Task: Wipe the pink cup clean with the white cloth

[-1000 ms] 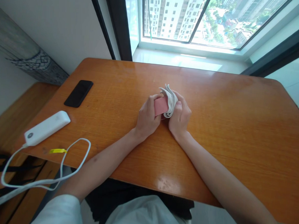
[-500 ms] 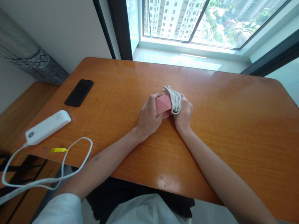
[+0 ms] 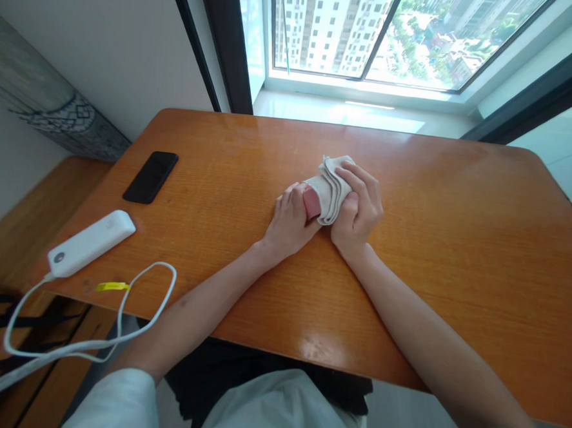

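I see both hands meeting mid-tabletop (image 3: 458,250). Left hand (image 3: 291,222) clamped on a small pink object (image 3: 310,201) (mostly hidden); right hand (image 3: 358,209) gripping a folded white cloth (image 3: 332,184) pressed against it. At 9 o'clock: black phone (image 3: 150,177), white power bank (image 3: 90,243) with its looping cable (image 3: 130,308)

Person seen from the head-worn camera. Both forearms are bare from wrist to above the elbow, and the left hand (image 3: 289,222) and right hand (image 3: 358,209) carry no rings, watch or gloves. Short white fabric sleeves (image 3: 112,402) cover the upper arms at the lower frame edge. A white garment (image 3: 278,410) covers the torso, with dark clothing (image 3: 218,371) showing beneath it at the lap.
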Motion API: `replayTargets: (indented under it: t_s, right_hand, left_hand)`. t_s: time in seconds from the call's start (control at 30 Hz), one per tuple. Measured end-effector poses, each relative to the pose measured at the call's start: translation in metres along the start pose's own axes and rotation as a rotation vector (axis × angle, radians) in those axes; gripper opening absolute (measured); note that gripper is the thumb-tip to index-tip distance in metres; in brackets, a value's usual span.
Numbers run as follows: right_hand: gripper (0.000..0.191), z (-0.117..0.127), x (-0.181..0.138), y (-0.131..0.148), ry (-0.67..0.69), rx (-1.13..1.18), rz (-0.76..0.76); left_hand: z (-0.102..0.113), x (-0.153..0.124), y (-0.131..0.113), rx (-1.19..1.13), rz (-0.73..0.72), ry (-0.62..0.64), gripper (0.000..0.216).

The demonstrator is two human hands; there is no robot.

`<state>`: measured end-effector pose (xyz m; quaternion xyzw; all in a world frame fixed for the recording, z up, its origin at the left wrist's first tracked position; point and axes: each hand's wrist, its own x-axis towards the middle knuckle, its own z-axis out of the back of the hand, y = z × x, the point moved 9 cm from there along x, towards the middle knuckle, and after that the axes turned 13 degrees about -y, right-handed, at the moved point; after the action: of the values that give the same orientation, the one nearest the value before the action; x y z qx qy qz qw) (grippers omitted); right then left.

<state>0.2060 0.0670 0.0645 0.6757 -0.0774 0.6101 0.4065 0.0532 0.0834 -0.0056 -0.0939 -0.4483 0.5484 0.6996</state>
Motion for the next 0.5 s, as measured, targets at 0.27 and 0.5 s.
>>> replayTargets:
  t_s: [0.27,0.5]
  right_hand:
    - [0.047,-0.017,-0.005,0.032,0.192,0.024,0.233]
    - [0.043,-0.019,0.000,0.024,0.183,0.050,0.061]
  left_hand:
    - [0.023,0.002,-0.005,-0.232,-0.053,-0.159,0.053]
    - [0.022,0.006,-0.005,-0.211,-0.045,-0.148,0.041]
